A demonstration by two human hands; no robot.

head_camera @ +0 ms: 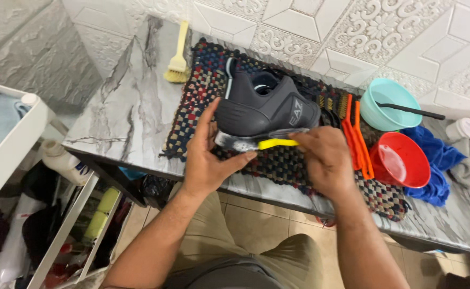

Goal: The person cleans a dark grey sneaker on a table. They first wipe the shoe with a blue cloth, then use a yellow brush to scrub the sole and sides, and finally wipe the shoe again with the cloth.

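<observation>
Home shoe-cleaning table (138, 107), brushes (355, 134), bowls (387, 104)

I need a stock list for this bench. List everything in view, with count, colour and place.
shoe: 1, dark grey, on the mat, tilted on its side
yellow brush: 1, at the shoe's sole
mat: 1, multicoloured woven, on the marble table
hand brush: 1, cream, table's far left
orange brushes: 2, right of the shoe
bowls: teal, red
cloth: 1, blue, far right
left hand: steadies the shoe's heel
right hand: grip on the yellow brush
</observation>
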